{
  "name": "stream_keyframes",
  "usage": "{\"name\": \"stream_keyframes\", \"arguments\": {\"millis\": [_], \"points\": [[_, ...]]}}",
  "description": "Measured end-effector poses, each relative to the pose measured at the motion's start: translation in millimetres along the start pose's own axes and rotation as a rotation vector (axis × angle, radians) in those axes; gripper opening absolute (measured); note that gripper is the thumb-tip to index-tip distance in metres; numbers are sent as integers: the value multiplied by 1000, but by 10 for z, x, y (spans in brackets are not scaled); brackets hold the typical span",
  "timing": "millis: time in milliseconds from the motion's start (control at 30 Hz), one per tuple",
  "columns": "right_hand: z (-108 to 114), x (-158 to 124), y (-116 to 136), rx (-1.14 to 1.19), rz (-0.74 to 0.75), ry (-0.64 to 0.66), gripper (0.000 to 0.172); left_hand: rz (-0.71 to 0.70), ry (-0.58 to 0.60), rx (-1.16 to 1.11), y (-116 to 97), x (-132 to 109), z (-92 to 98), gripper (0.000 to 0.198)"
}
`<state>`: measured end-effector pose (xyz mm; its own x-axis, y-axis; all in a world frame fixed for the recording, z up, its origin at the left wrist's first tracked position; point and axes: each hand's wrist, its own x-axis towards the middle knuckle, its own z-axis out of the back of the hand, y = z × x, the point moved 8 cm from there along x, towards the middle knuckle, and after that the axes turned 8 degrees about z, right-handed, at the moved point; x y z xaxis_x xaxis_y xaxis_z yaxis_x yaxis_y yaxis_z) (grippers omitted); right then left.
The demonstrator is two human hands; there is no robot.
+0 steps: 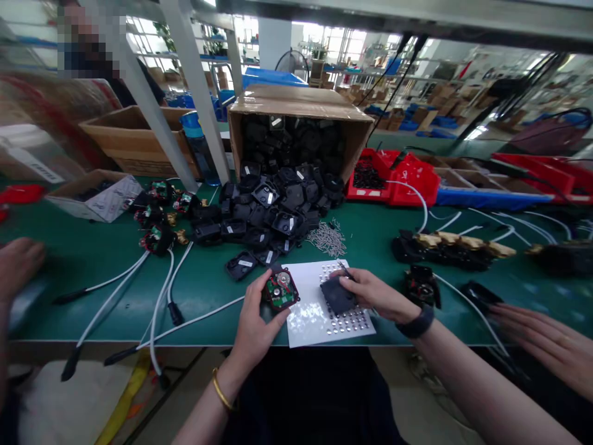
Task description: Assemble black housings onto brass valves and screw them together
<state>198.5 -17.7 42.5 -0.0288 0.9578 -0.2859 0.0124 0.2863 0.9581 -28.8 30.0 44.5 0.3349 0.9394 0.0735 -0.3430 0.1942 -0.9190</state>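
Note:
My left hand (256, 315) is closed around a black housing with a green circuit board (280, 289) showing in its open face. A white cable runs from it to the left. In my right hand (365, 289) is a black plastic cover (337, 295), gripped by its right side; a thin dark tool also seems to poke up between the fingers. The cover is over a white sheet (303, 324) dotted with rows of small shiny round pieces (345, 324). The two parts are apart, side by side.
A tipped cardboard box (301, 102) spills black covers (264, 216) onto the green table. Small screws (328, 239) lie before it. Wired circuit units (157, 238) sit left; brass-fitted units (456, 247) and red bins (412, 179) right. Other people's hands (21, 266) appear at both sides.

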Motion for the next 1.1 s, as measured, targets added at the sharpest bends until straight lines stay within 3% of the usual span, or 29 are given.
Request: {"name": "stream_keyframes", "arguments": {"millis": [67, 167, 267, 333, 400, 467, 533, 600, 667, 733, 800, 967, 1100], "points": [[-12, 44, 94, -236, 106, 6, 40, -1, 2, -16, 9, -2, -12, 66], [-60, 4, 280, -762, 255, -151, 44, 34, -15, -72, 52, -8, -21, 69], [-223, -115, 311, -1198, 245, -292, 62, 80, -61, -99, 87, 10, -25, 67], [-332, -139, 279, -1329, 222, -308, 64, 101, -68, -142, 86, 42, -35, 69], [-363, -122, 309, -1253, 265, -338, 51, 127, -65, -204, 71, 72, -37, 77], [-307, -75, 364, -979, 313, -371, 40, 147, -56, -209, 26, 77, -34, 78], [-265, 3, 352, -629, 298, -340, 47, 121, -59, -101, -83, 49, -29, 72], [-325, 94, 212, -206, 184, -246, 54, 51, -60, 77, -234, 1, -55, 69], [-493, 147, 24, 228, 37, -149, 43, -5, -61, 246, -350, -47, -108, 72], [-623, 164, -94, 424, -37, -119, 41, -15, -54, 357, -386, -75, -165, 76], [-655, 178, -86, 325, 23, -110, 41, -10, -47, 425, -374, -87, -201, 78], [-743, 140, 251, -228, 389, 67, 34, -21, -19, 437, -344, -76, -224, 78], [-777, 118, 219, -247, 315, 122, 35, -14, 2, 377, -349, -55, -234, 79]]}}
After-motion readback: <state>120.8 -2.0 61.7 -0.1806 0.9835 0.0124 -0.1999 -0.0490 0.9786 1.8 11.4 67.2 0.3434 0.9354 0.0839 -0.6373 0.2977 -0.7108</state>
